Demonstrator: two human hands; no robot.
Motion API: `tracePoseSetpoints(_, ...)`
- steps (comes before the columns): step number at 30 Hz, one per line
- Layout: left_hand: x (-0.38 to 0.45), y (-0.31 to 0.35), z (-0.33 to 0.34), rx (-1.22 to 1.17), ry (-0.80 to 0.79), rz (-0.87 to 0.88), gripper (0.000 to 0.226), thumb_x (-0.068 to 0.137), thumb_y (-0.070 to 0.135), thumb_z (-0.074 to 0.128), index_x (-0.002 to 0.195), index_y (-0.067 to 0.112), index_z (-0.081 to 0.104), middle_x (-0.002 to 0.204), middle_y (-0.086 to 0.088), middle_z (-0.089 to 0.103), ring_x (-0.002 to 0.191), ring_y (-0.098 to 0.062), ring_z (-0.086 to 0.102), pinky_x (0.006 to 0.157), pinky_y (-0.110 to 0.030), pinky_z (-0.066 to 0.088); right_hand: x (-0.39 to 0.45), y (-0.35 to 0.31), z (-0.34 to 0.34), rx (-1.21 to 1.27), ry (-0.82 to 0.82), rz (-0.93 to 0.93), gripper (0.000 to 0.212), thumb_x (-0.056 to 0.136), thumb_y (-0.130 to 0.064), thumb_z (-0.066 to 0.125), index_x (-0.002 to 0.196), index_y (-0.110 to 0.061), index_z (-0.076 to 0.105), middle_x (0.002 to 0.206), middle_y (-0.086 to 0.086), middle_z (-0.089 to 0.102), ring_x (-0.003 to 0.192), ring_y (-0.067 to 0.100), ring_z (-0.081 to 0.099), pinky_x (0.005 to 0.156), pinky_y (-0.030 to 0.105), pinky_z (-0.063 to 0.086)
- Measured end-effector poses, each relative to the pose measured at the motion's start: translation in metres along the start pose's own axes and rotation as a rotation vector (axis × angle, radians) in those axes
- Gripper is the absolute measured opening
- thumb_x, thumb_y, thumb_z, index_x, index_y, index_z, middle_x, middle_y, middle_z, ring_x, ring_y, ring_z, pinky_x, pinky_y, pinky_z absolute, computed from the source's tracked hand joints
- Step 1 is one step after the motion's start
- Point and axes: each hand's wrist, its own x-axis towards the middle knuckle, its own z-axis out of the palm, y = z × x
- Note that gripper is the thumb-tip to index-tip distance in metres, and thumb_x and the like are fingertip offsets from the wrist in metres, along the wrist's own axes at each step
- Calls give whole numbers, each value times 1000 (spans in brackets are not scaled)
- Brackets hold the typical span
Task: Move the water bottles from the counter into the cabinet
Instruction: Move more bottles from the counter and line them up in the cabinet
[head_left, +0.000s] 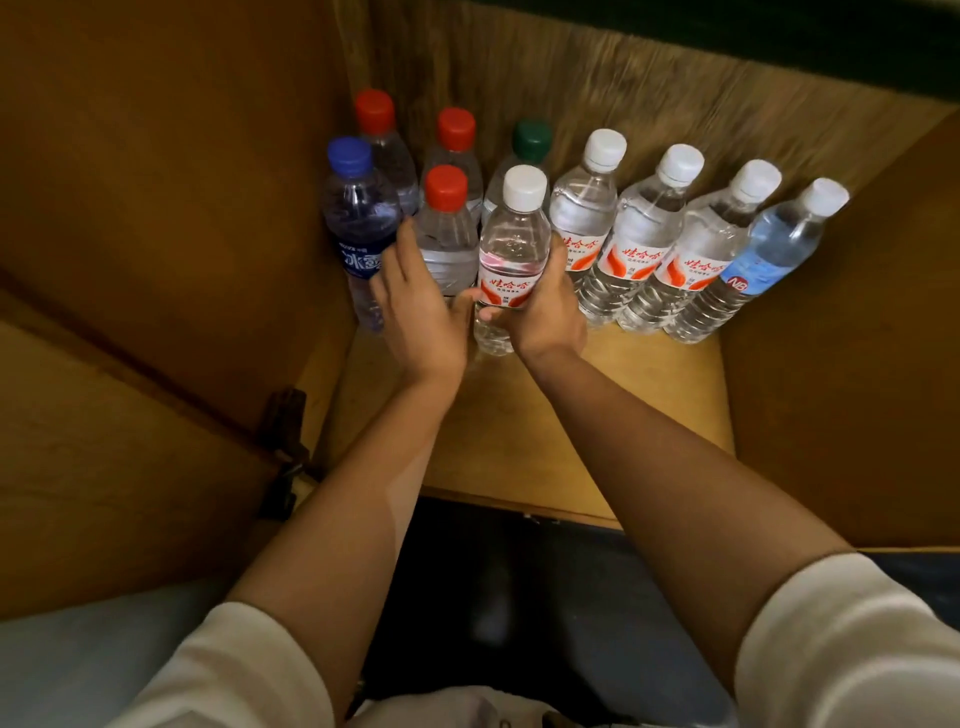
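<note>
I count nine water bottles standing on the cabinet shelf (597, 415): three with red caps (445, 187), one with a blue cap (349, 156), one with a green cap (531, 140), and four with white caps (524, 186). Of those white-capped ones, three carry the red-and-white label and the one at the far right (779, 249) has a pale blue label, while a fourth red-and-white label sits on the bottle under the green cap's neighbour in front. I've got two hands in shot, the left hand (421, 306) and the right hand (545, 312), and two white sleeves (857, 649).
</note>
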Motion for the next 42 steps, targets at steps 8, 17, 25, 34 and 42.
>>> tracePoseSetpoints(8,5,4,-26,173,18,205,78,79,32,70,143,16,28,141,-8,38,128,-27,36,98,-45,44,-2,-1,-5,4,-49,-17,102,68,-25,81,144,-23,12,134,8,52,122,31,49,97,47,42)
tracePoseSetpoints(17,47,34,-53,226,-70,329,80,52,21,88,124,25,52,112,-11,60,105,-36,52,84,-45,43,3,-5,-9,53,-116,-19,92,71,-22,79,140,-22,18,131,10,53,120,32,51,98,48,44)
tracePoseSetpoints(25,56,32,-53,261,-37,388,75,53,24,87,120,23,54,110,-12,62,103,-35,49,86,-43,36,-2,-7,0,112,-25,-9,90,70,-19,80,138,-22,21,128,10,55,119,31,52,96,44,46)
tracePoseSetpoints(34,61,30,-51,309,-122,372,79,60,25,84,128,25,45,123,-3,59,115,-29,46,90,-41,30,-2,-9,7,59,5,9,99,69,-24,80,142,-22,13,129,13,54,117,35,54,91,43,45)
tracePoseSetpoints(42,38,26,-42,276,-94,372,87,75,5,70,145,25,23,138,-9,44,127,-29,42,101,-46,34,1,-6,-1,250,-155,59,98,66,-17,81,142,-24,19,139,5,45,128,29,43,105,46,38)
